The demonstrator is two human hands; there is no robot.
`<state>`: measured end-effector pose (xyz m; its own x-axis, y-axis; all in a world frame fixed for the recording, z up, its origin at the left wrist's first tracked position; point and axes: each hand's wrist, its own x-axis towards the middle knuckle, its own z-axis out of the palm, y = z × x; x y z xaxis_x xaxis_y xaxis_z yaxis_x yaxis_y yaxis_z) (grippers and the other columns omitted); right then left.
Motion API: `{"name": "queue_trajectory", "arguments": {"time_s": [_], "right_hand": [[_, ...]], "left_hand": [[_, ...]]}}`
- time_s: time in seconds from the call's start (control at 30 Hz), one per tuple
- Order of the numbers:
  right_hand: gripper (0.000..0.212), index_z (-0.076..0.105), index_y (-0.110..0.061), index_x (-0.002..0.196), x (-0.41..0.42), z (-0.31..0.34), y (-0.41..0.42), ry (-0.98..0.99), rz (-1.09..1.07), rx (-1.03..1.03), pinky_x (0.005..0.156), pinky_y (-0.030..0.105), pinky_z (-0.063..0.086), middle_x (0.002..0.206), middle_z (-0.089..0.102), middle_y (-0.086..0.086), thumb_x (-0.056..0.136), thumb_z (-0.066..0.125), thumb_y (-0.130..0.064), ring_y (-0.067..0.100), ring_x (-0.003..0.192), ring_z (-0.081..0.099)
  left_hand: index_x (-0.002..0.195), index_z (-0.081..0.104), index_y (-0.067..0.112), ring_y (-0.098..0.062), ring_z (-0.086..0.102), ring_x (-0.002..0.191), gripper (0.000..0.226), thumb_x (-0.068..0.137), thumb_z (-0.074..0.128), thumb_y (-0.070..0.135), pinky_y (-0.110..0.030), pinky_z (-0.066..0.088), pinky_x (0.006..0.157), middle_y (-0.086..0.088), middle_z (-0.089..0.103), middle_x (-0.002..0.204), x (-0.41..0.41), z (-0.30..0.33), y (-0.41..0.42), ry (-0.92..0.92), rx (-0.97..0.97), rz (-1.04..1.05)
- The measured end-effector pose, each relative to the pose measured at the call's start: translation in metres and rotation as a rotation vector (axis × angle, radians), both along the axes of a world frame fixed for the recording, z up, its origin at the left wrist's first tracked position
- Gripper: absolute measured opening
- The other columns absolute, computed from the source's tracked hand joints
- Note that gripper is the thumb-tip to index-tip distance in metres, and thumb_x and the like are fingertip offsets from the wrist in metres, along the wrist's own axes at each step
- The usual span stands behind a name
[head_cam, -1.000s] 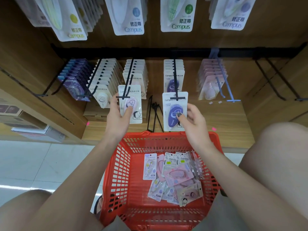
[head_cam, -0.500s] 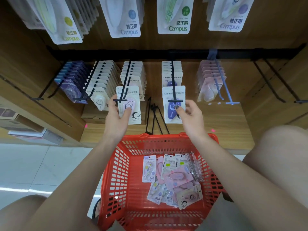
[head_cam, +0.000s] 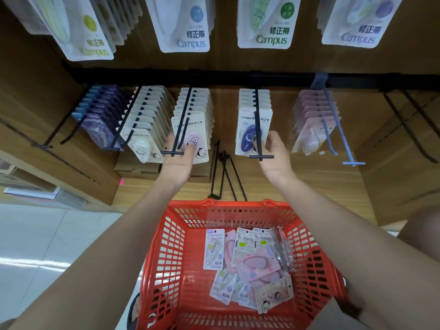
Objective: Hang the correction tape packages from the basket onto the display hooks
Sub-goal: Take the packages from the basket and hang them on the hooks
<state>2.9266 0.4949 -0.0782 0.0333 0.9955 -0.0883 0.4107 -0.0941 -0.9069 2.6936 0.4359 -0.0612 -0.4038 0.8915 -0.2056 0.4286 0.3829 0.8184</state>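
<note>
A red basket (head_cam: 171, 246) stands below me with several correction tape packages (head_cam: 247, 263) lying in it. My left hand (head_cam: 178, 163) pinches a pink-tape package (head_cam: 197, 132), thumb on its front; the package is threaded on a black hook (head_cam: 182, 129) in front of a row of like packages. My right hand (head_cam: 273, 158) holds the right edge of a blue-tape package (head_cam: 250, 132), which hangs on the black hook next to it (head_cam: 258, 129), ahead of a short row of the same kind.
Purple (head_cam: 100, 120), white (head_cam: 142, 129) and pale pink (head_cam: 312, 129) rows fill other hooks. Empty black hooks (head_cam: 409, 129) jut out at the right. Loose hooks (head_cam: 223, 172) lie on the wooden shelf. Large Campus packs (head_cam: 188, 27) hang above. Cardboard boxes (head_cam: 135, 165) sit behind my left hand.
Both hands have moved up and back, sliding the pink and the blue package from the hook tips further along their hooks towards the rows behind.
</note>
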Motion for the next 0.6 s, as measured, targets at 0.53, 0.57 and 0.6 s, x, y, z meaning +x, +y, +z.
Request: {"name": "queue_trajectory", "arguments": {"time_s": [0.53, 0.57, 0.6], "right_hand": [[0.031, 0.054, -0.011, 0.129, 0.016, 0.006, -0.108, -0.02, -0.19, 0.029, 0.099, 0.037, 0.05, 0.117, 0.063, 0.006, 0.099, 0.063, -0.013, 0.02, 0.106, 0.062], [0.025, 0.055, -0.012, 0.121, 0.02, -0.004, -0.126, -0.015, -0.221, 0.024, 0.093, 0.035, 0.051, 0.11, 0.064, 0.005, 0.098, 0.063, -0.009, 0.019, 0.1, 0.062], [0.02, 0.055, -0.013, 0.114, 0.023, -0.014, -0.14, -0.014, -0.251, 0.008, 0.087, 0.033, 0.052, 0.104, 0.064, 0.004, 0.097, 0.062, -0.007, 0.02, 0.095, 0.063]], "left_hand": [[0.167, 0.007, 0.015, -0.031, 0.023, 0.157, 0.076, 0.109, 0.047, 0.043, -0.047, 0.019, 0.129, -0.016, 0.017, 0.172, 0.019, -0.017, -0.055, -0.103, -0.066, 0.077], [0.167, 0.008, 0.014, -0.031, 0.027, 0.156, 0.076, 0.109, 0.05, 0.038, -0.046, 0.022, 0.128, -0.016, 0.02, 0.171, 0.027, -0.028, -0.073, -0.113, -0.085, 0.044], [0.165, 0.013, 0.011, -0.032, 0.034, 0.151, 0.075, 0.107, 0.055, 0.033, -0.046, 0.028, 0.126, -0.018, 0.026, 0.167, 0.034, -0.038, -0.087, -0.098, -0.108, 0.004]]}}
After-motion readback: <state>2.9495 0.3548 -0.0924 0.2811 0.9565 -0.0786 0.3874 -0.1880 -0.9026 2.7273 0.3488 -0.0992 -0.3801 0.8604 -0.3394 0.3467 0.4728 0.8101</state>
